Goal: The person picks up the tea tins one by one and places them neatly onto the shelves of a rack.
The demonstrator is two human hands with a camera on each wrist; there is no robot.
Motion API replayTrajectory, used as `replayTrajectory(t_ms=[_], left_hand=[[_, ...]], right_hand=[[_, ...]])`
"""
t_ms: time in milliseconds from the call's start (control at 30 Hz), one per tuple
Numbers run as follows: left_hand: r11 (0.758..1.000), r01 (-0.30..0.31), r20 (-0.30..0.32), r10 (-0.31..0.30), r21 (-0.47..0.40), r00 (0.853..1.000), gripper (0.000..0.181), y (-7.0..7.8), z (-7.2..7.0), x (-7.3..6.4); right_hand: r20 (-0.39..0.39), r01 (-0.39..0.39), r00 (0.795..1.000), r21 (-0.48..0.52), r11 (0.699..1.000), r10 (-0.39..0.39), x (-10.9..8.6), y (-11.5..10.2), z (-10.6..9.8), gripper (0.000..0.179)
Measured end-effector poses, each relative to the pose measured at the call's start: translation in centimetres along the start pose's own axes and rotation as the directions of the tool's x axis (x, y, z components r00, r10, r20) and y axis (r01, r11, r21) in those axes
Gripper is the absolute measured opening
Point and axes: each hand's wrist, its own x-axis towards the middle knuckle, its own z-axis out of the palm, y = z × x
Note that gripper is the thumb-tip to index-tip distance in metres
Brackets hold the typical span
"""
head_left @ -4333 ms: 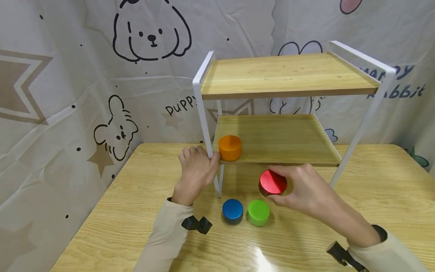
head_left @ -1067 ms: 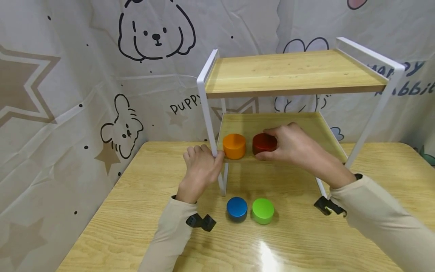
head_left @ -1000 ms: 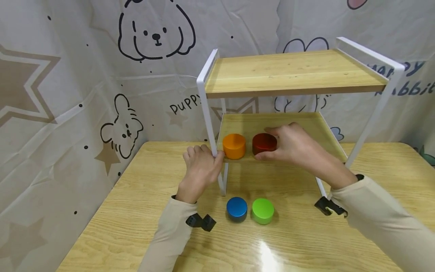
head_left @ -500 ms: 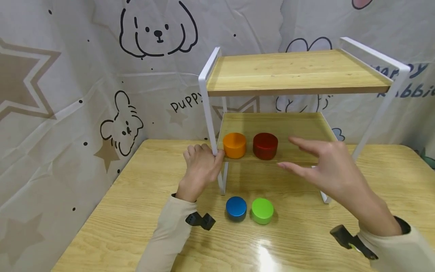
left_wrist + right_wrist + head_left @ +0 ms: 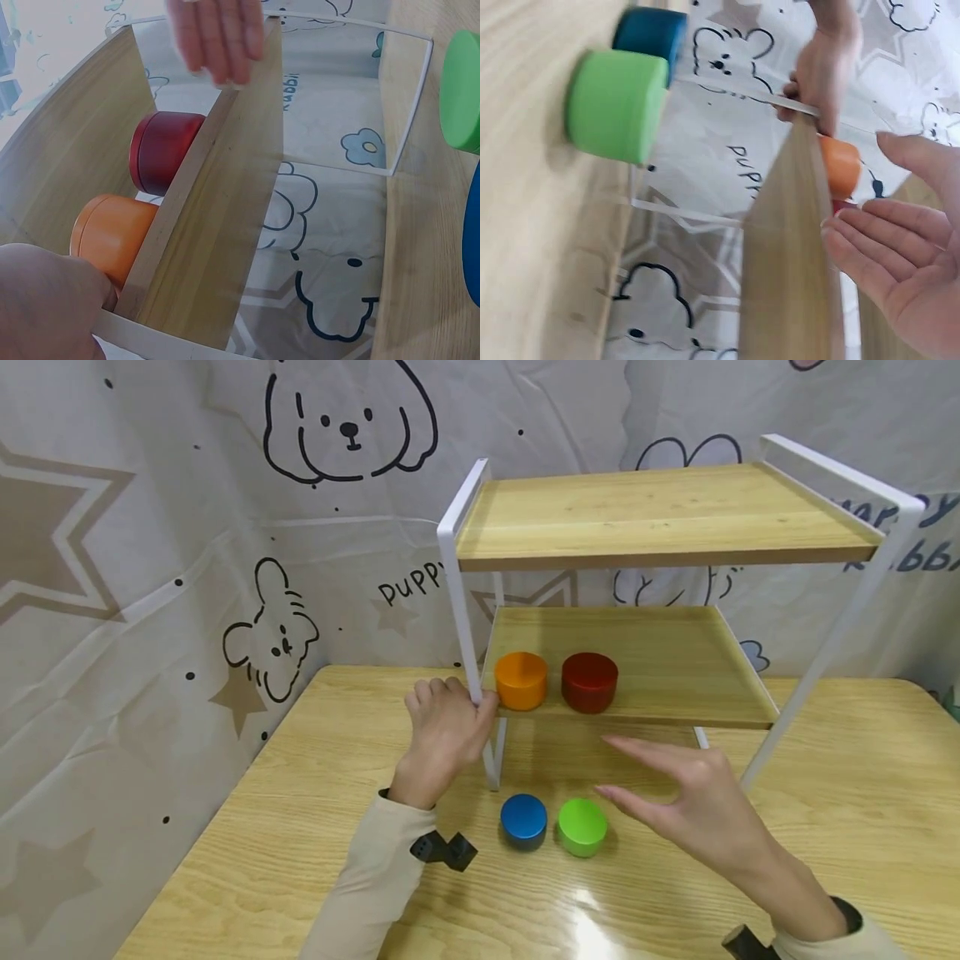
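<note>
My left hand [image 5: 447,727] grips the front left white post [image 5: 463,635] of a two-tier wooden shelf, beside the orange round tin [image 5: 522,682] on its lower board [image 5: 675,652]. A dark red round tin [image 5: 589,683] stands on that board to the right of the orange one, with a small gap between. My right hand [image 5: 701,806] hovers in front of the lower board, empty, thumb and fingers spread apart. Closest to its fingertips is a green round tin [image 5: 582,827] on the table. Left of the green tin sits a blue one [image 5: 523,821].
The upper board [image 5: 667,518] overhangs the lower one. A white right post [image 5: 817,668] slants down near my right hand. Behind the wooden table [image 5: 322,852] hangs a printed cloth [image 5: 352,568].
The red tin, held by my right hand earlier, was set on the lower board and let go. My right hand then drew back, and has come down toward the green tin. My left hand keeps its grip.
</note>
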Motion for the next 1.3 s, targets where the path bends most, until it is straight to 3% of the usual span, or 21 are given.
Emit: replayTrajectory(t_ms=[167,300,400,667,867,1067,1300], left_hand=[[1.000,0.000,-0.036,0.000,0.009,0.999,0.044,0.0,-0.1,0.0],[1.000,0.007,-0.057,-0.005,0.030,0.998,0.044,0.1,-0.1,-0.1],[0.998,0.015,-0.074,-0.011,0.055,0.997,0.044,0.0,-0.1,-0.2],[0.996,0.024,-0.086,-0.016,0.083,0.996,0.045,0.2,-0.3,-0.3],[0.997,0.020,-0.070,-0.015,0.071,0.997,0.045,0.2,-0.2,-0.4],[0.998,0.023,-0.061,-0.020,0.065,0.998,0.044,0.1,0.0,-0.5],[0.998,0.021,-0.058,-0.017,0.067,0.998,0.045,0.2,0.0,-0.5]], right_hand=[[0.157,-0.067,0.986,0.058,0.996,0.058,-1.0,0.6,2.1,0.057],[0.356,-0.171,0.921,0.004,0.985,0.158,-1.9,1.4,3.3,0.079],[0.454,-0.210,0.867,-0.042,0.977,0.206,-2.3,1.7,3.6,0.091],[0.563,-0.224,0.806,0.004,0.975,0.183,-2.9,2.7,4.2,0.084],[0.570,-0.223,0.801,0.002,0.975,0.182,-3.2,2.8,4.5,0.074],[0.561,-0.200,0.812,0.007,0.980,0.162,-3.4,2.7,4.7,0.064],[0.557,-0.206,0.812,-0.001,0.978,0.172,-3.4,2.9,4.8,0.062]])
